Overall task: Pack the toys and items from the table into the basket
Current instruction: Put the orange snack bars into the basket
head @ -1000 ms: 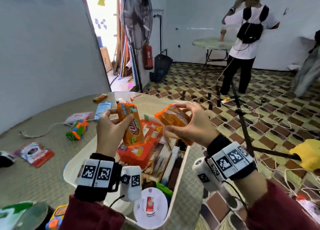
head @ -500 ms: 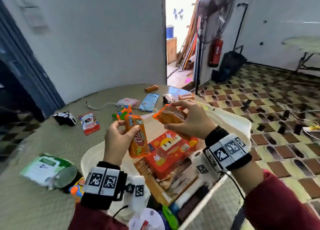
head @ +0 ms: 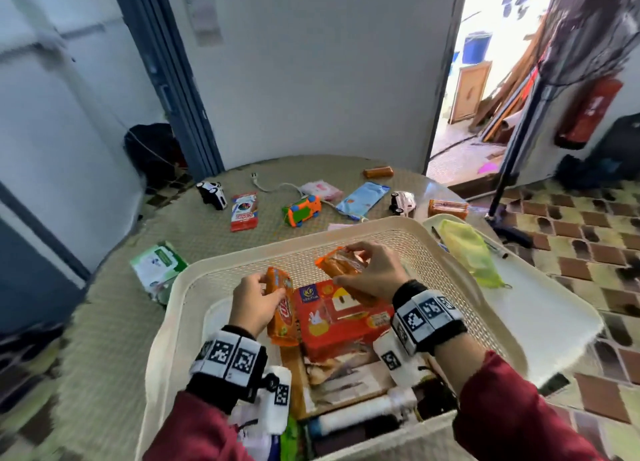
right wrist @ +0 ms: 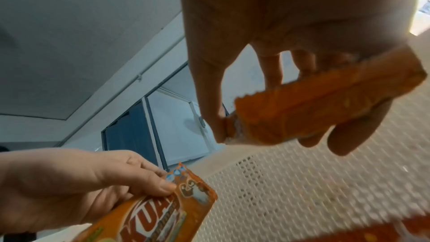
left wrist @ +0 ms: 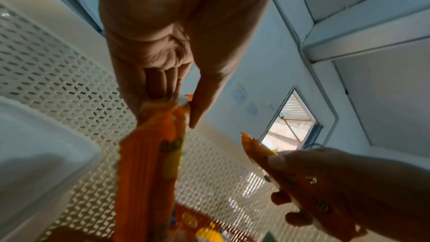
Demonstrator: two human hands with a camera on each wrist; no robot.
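At the far left of the surface [head: 110, 322] lies a green-and-white wipes pack [head: 157, 270], just beside the basket [head: 194, 280]; further back are a black-and-white toy car [head: 212, 193], a red packet [head: 244, 211], an orange-and-green toy vehicle [head: 300, 210], a blue packet [head: 362, 200], a second toy car [head: 401, 202] and two orange bars, all still unpacked. Over the basket interior, the left hand [head: 254, 304] has thumb and fingers clamped on the top end of an upright orange snack pack [head: 282, 310], whose lower end hangs at the left edge of the red box [head: 341, 322] already in the basket. To its right, the right hand [head: 374, 275] is closed around a second orange wrapper [head: 341, 270], held tilted above the same box; the right wrist view shows its fingers wrapped under the wrapper and the thumb on its end. The two packs are near each other but apart. Risk: the left pack is held only by its crimped end, so a release from this height could leave it standing on edge against the box, or it could slip early. The right wrapper, if dropped flat on the box lid, may slide off toward the mesh wall. Right of the basket, a white lid [head: 540, 308] carries a yellow-green bag [head: 467, 252]; an elbow swing could displace it.
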